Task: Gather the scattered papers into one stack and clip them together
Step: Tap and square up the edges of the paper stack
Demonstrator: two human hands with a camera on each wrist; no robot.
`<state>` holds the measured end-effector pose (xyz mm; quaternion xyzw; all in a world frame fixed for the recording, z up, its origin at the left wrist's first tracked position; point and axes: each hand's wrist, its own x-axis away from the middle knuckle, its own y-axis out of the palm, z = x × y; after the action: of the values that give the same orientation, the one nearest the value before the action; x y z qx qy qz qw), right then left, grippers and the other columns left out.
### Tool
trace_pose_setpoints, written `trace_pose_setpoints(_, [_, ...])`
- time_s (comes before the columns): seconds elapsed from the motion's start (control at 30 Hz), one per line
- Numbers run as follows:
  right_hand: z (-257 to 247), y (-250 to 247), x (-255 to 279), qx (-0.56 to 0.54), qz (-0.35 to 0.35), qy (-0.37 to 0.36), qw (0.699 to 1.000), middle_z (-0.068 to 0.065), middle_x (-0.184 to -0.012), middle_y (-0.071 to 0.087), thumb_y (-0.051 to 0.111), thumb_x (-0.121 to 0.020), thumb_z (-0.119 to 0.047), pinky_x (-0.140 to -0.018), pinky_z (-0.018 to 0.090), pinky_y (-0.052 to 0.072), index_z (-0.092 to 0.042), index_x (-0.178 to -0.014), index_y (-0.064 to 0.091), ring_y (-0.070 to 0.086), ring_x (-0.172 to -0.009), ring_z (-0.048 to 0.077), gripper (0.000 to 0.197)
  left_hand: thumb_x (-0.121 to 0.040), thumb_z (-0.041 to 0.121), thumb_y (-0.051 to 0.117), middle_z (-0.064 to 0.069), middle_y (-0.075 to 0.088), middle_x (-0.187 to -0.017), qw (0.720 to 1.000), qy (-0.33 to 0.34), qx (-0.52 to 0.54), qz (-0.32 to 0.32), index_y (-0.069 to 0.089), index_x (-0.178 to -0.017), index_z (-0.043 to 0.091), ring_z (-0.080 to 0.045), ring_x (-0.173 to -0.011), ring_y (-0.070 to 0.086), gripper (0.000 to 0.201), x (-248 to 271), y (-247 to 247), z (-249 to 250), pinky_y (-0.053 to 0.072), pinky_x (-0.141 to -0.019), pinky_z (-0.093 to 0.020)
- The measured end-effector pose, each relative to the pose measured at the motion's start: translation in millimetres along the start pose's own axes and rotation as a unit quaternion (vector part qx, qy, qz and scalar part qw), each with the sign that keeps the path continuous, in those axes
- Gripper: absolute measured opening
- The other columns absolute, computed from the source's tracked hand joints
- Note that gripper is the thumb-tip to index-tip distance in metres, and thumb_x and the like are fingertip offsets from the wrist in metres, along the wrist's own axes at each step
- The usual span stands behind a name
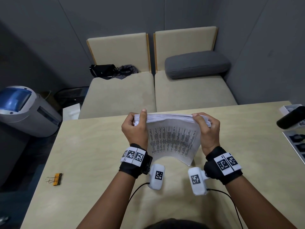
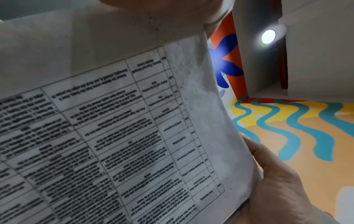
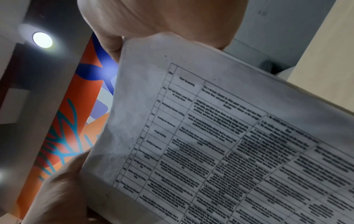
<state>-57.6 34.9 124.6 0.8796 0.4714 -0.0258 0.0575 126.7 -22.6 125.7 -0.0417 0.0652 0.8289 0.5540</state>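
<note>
Papers [image 1: 173, 141] are held on edge above the table [image 1: 92, 146], pinched at the upper corners by the left hand [image 1: 134, 128] and right hand [image 1: 208, 129]. Sheets could be fanned out if either pinch is loosened; binder clips [image 1: 55, 179] lie well apart.

tabletop [image 1: 92, 146]: pale wood | binder clips [image 1: 54, 179]: laid near left edge | printed sheet [image 1: 297, 144]: laid at right edge
</note>
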Motion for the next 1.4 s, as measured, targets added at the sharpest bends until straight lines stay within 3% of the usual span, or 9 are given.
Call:
trace_pose_setpoints(0.27, [-4,0,1,0.018,0.018,0.0,1.0,-0.006,-0.066,0.064,0.073,-0.08,-0.035,-0.065,0.026,0.047,-0.017,-0.068,0.069,0.06,-0.065,0.013,0.022,-0.082,0.018,0.076,0.003,0.041,-0.055,1.0,0.011,-0.007,-0.006,0.05,-0.062,0.002,-0.006,-0.051,0.036,0.036,3,1,8,0.034,-0.05,-0.017])
trace_pose_setpoints(0.53, [-13,6,5,0.04,0.005,-0.008,0.999,-0.003,-0.076,0.072,0.077,-0.081,-0.024,-0.076,0.027,0.051,-0.017,-0.072,0.072,0.065,-0.076,0.012,0.012,-0.079,0.027,0.077,0.006,0.055,-0.06,0.999,0.034,-0.024,-0.017,0.055,-0.064,0.01,-0.009,-0.055,0.048,0.031,1,1,8,0.043,-0.056,-0.02])
trace_pose_setpoints(0.7, [-14,8,4,0.041,0.014,-0.01,0.999,-0.002,-0.08,0.073,0.077,-0.079,-0.024,-0.083,0.032,0.051,-0.015,-0.075,0.072,0.066,-0.082,0.014,0.012,-0.074,0.016,0.078,0.009,0.054,-0.059,0.999,0.011,-0.033,-0.009,0.055,-0.063,0.012,-0.009,-0.055,0.049,0.026,-2,4,8,0.044,-0.058,-0.024])
trace_pose_setpoints(0.83, [-11,0,2,0.04,-0.05,0.01,0.998,-0.005,-0.095,0.072,0.084,-0.064,-0.045,-0.094,0.04,0.051,-0.024,-0.086,0.072,0.066,-0.099,0.02,0.033,-0.076,0.008,0.075,0.006,0.052,-0.059,0.999,0.022,-0.041,-0.019,0.056,-0.065,0.002,-0.004,-0.055,0.045,0.023,-4,4,8,0.04,-0.057,-0.016])
trace_pose_setpoints(0.9, [-6,-7,2,0.08,-0.101,0.019,0.991,-0.006,-0.103,0.072,0.09,-0.059,-0.04,-0.098,0.044,0.049,-0.027,-0.093,0.072,0.065,-0.106,0.02,0.04,-0.077,0.008,0.072,0.005,0.051,-0.059,0.999,0.019,-0.045,-0.019,0.055,-0.064,0.0,-0.005,-0.056,0.044,0.023,-7,3,6,0.04,-0.058,-0.019])
trace_pose_setpoints(1.0, [2,-11,3,0.064,-0.154,0.08,0.983,0.003,-0.096,0.075,0.09,-0.06,-0.015,-0.097,0.046,0.053,-0.017,-0.094,0.071,0.071,-0.094,0.017,0.039,-0.084,0.018,0.071,0.001,0.051,-0.06,0.999,0.024,-0.039,-0.027,0.055,-0.064,-0.001,-0.009,-0.058,0.045,0.032,-10,0,2,0.04,-0.06,-0.023])
trace_pose_setpoints(1.13, [11,-10,2,0.076,-0.137,0.118,0.981,-0.007,-0.078,0.073,0.087,-0.064,-0.004,-0.083,0.03,0.056,-0.019,-0.08,0.066,0.069,-0.074,0.003,0.03,-0.09,0.033,0.067,-0.002,0.034,-0.053,0.997,0.039,-0.048,-0.039,0.037,-0.053,0.007,-0.014,-0.054,0.033,0.054,-11,1,2,0.033,-0.057,-0.028])
trace_pose_setpoints(1.23, [12,-11,-1,0.092,-0.133,0.091,0.983,-0.004,-0.084,0.076,0.091,-0.058,-0.008,-0.081,0.029,0.055,-0.019,-0.084,0.071,0.072,-0.082,0.006,0.034,-0.09,0.033,0.067,0.005,0.023,-0.051,0.995,0.059,-0.074,-0.025,0.027,-0.052,0.016,-0.009,-0.051,0.023,0.057,-14,2,9,0.025,-0.053,-0.025])
trace_pose_setpoints(1.4, [2,-25,-1,0.087,-0.199,0.101,0.971,0.011,-0.101,0.075,0.091,-0.057,-0.012,-0.086,0.035,0.057,-0.002,-0.106,0.067,0.072,-0.097,0.022,0.055,-0.088,0.049,0.063,0.003,0.027,-0.049,0.981,0.07,-0.177,-0.044,0.033,-0.052,0.011,-0.013,-0.048,0.024,0.059,-24,1,13,0.025,-0.046,-0.02])
